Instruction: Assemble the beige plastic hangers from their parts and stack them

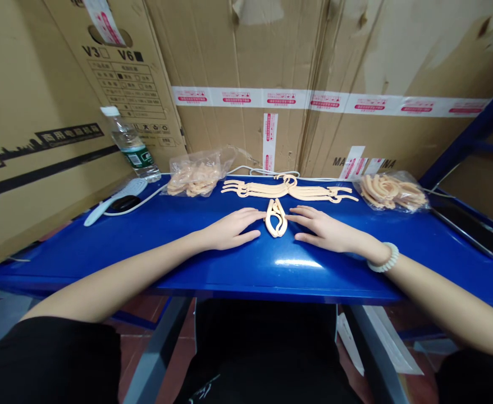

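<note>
My left hand (232, 229) lies flat on the blue table (145, 247), fingers stretched out, just left of a small peach plastic clip piece (275, 218). My right hand (323, 230), with a white bead bracelet at the wrist, rests flat just right of the same piece. Neither hand holds anything. Behind the piece lies a stack of peach plastic hangers (288, 189) spread across the table's middle.
A plastic bag of peach parts (196, 174) sits back left, another bag (392, 192) back right. A water bottle (131, 143), a light blue hairbrush (114, 201) and a white cable are at the left. Cardboard boxes (314, 73) wall the back. A dark tray (474, 227) lies far right.
</note>
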Motion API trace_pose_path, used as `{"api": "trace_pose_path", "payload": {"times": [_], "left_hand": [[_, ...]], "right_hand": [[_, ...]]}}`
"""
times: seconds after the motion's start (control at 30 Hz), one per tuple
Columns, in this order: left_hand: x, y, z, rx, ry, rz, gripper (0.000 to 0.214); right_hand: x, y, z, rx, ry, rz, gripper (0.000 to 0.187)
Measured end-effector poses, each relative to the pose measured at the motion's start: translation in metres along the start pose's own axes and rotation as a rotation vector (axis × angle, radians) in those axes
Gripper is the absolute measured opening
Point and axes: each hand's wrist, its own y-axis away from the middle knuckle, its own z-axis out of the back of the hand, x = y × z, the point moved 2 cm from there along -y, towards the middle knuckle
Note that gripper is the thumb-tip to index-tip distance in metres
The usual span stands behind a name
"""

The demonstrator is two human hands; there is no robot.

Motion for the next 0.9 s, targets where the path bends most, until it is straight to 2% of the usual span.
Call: {"api": "trace_pose_path", "payload": {"times": [0.23,0.47,0.9], "left_hand": [[0.0027,0.0015,-0.0024,0.020,-0.034,0.005,0.052],[0.0073,0.0028,-0.0044,0.024,-0.068,0.038,0.051],[0.0072,0.0025,-0.0033,-0.022,-0.072,-0.007,0.046]], "right_hand": [[-0.0051,0.0010,-0.0031,0.040,0.004,-0.037,0.065],[-0.0027,0.0002,-0.0023,0.040,0.020,-0.022,0.064],[-0.0017,0.0004,-0.0005,0.025,0.017,0.006,0.062]]}}
